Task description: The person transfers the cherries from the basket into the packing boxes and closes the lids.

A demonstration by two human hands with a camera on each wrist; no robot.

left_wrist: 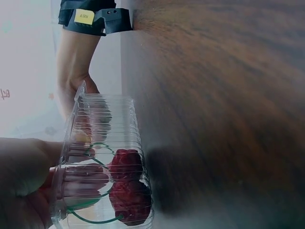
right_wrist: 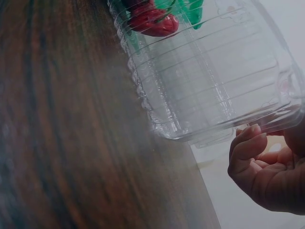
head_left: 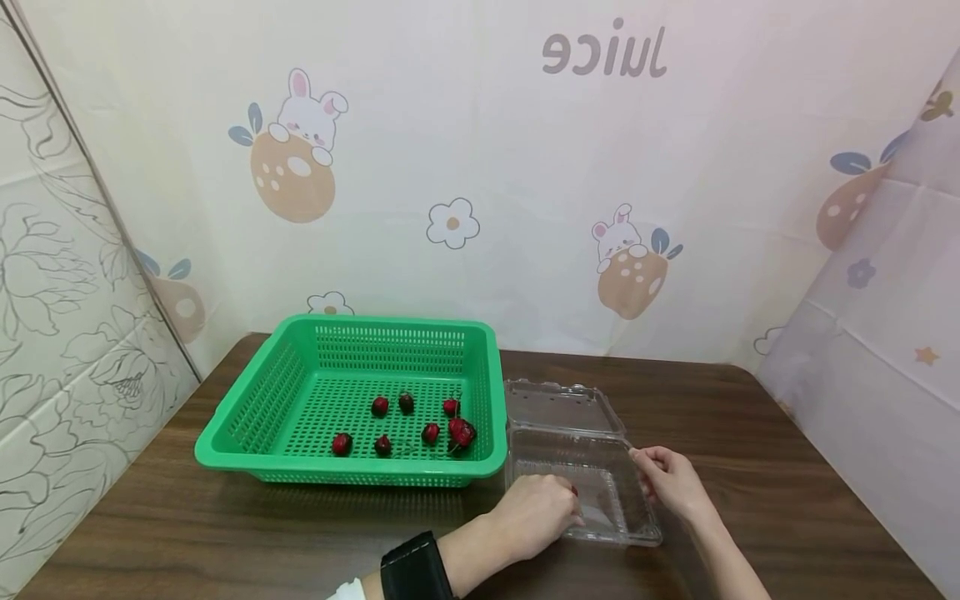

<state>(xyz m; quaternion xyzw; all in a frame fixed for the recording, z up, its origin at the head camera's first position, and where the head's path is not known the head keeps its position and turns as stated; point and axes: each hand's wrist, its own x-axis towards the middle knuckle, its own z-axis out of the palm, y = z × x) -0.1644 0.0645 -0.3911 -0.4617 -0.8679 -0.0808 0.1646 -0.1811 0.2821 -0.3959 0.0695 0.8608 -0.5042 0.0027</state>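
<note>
A clear plastic clamshell box (head_left: pixel 628 540) lies open on the table, its lid (head_left: pixel 558 408) folded back toward the wall. My left hand (head_left: pixel 538 508) reaches over the box's front left part with curled fingers. In the left wrist view, two dark red cherries (left_wrist: pixel 129 201) hang low in the box, and their green stems (left_wrist: pixel 95 221) run up to my left fingers, which pinch them. At the box's right side, my right hand (head_left: pixel 671 479) pinches the rim between thumb and fingers. Through the clear wall, the right wrist view shows a cherry (right_wrist: pixel 155 24).
A green slotted basket (head_left: pixel 352 469) stands left of the box, close against it. Several cherries (head_left: pixel 342 443) lie scattered on its floor, some clustered at the right. A printed curtain (head_left: pixel 510 150) rises behind the brown wooden table (head_left: pixel 697 408).
</note>
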